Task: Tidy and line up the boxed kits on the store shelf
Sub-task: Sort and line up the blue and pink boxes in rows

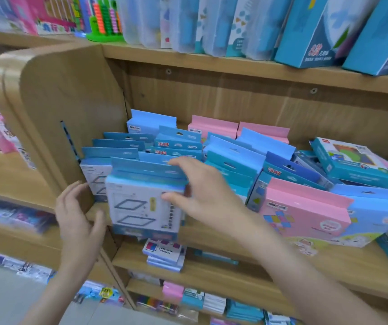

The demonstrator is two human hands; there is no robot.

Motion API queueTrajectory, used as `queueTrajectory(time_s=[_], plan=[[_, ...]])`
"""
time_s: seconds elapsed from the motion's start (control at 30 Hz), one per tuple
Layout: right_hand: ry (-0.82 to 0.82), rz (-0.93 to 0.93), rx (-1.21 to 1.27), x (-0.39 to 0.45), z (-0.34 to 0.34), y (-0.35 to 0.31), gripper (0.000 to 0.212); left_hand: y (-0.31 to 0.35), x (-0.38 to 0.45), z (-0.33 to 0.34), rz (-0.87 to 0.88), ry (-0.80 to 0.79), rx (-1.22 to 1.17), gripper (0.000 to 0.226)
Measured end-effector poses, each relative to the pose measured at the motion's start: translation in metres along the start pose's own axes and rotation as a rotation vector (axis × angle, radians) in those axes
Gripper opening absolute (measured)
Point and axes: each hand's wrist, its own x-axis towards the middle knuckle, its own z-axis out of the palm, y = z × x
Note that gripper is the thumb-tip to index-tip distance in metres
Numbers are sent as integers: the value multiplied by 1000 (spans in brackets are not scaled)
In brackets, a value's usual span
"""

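The right hand (202,191) pinches the front blue-and-white boxed kit (141,202) (thumb on its face, fingers over its hanging tab) at the wooden shelf's (223,233) left end. The left hand (78,214) hovers beside it, fingers spread.

The shelf (211,66) and its side panel (66,102) look like smooth, matt wood-grain laminate, the blue kits (141,202) and pink box (305,212) are smooth printed cardboard with a slight sheen, and the cases (188,22) above are frosted plastic.
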Motion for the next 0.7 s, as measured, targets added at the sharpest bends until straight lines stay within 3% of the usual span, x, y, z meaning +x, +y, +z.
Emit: queueTrajectory(time_s=[0.17, 0.27, 0.33, 0.47, 0.57, 0.7], plan=[[36, -37, -85, 55, 82, -29, 44, -25, -3, -15, -148, 20, -88, 46], [62, -101, -384, 73, 112, -22, 45, -25, -3, -8, -143, -96, -6, 51], [97, -47, -595, 79, 123, -11, 48, -22, -1, 1, -169, -220, -11, 53], [188, 24, -636, 81, 124, -6, 58, -18, 2, 13, -216, -254, -44, 49], [272, 11, -593, 66, 105, 6, 59, -9, 3, 10, -147, -162, -41, 46], [318, 134, -567, 24, 69, 36, 58, 16, 7, 15, 35, -101, -27, 40]])
